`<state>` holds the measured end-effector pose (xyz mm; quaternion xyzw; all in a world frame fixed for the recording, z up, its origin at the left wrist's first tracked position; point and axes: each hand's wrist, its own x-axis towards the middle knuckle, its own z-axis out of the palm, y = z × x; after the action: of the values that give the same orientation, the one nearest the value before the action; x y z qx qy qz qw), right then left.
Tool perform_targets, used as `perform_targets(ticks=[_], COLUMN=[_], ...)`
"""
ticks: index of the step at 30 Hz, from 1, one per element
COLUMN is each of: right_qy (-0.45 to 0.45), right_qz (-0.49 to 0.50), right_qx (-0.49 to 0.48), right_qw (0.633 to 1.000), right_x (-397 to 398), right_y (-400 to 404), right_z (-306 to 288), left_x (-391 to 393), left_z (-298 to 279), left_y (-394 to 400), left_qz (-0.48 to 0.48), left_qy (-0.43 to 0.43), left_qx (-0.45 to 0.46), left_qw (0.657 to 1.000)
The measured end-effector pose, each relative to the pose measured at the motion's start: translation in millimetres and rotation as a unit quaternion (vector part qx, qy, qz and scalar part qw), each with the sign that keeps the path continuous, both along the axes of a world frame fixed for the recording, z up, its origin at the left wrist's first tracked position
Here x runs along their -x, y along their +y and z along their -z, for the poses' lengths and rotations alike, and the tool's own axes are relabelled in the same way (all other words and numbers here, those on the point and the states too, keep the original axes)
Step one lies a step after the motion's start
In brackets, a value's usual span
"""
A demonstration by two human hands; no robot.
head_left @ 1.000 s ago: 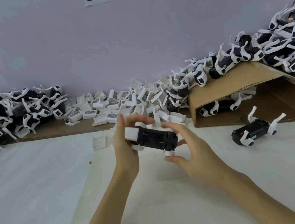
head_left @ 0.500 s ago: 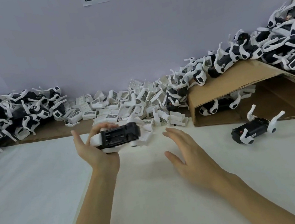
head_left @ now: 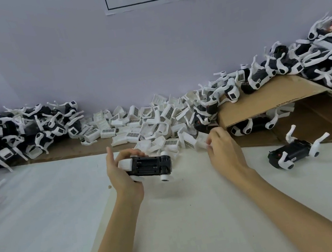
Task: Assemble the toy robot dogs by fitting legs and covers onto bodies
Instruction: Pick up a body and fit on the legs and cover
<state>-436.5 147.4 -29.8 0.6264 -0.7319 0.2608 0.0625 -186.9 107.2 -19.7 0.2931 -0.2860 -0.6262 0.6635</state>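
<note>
My left hand point(head_left: 118, 174) grips a black and white toy dog body point(head_left: 148, 166) above the white table, underside up, its battery bay showing. My right hand point(head_left: 222, 149) reaches to the near edge of the pile of white covers point(head_left: 149, 122) and pinches one white cover point(head_left: 202, 143) between its fingertips. Another dog point(head_left: 293, 150) with white legs attached lies on the table to the right.
Heaps of black and white dogs fill the far left point(head_left: 7, 136) and the far right point(head_left: 326, 59). A brown cardboard box point(head_left: 277, 97) lies on its side at the right, with dogs inside and on top. A white sheet point(head_left: 34, 226) covers the table's left part.
My right hand has let go of the dog body and moved forward and right to the cover pile. My left hand carried the body to the left and keeps holding it.
</note>
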Motion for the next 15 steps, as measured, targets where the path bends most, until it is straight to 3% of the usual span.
perform_targets(ticks=[4, 8, 12, 15], right_qy=[-0.103, -0.273, -0.549, -0.651], right_qz=[-0.043, -0.057, -0.062, -0.097], right_qx=[0.07, 0.125, 0.076, 0.047], right_qw=[0.991, 0.952, 0.83, 0.751], right_x=[-6.2, -13.6, -19.1, -18.9], right_y=[21.6, 47.6, 60.8, 58.4], right_z=[-1.1, 2.7, -6.4, -11.1], left_x=[7.5, 18.1, 32.4, 42.8], left_z=[-2.6, -4.3, -6.8, -8.4], left_y=[3.6, 9.5, 20.1, 29.4], left_qz=[0.01, 0.033, 0.06, 0.081], left_qy=[-0.014, -0.062, -0.099, -0.112], left_qx=[0.003, 0.015, 0.027, 0.036], left_qw=[1.0, 0.997, 0.993, 0.99])
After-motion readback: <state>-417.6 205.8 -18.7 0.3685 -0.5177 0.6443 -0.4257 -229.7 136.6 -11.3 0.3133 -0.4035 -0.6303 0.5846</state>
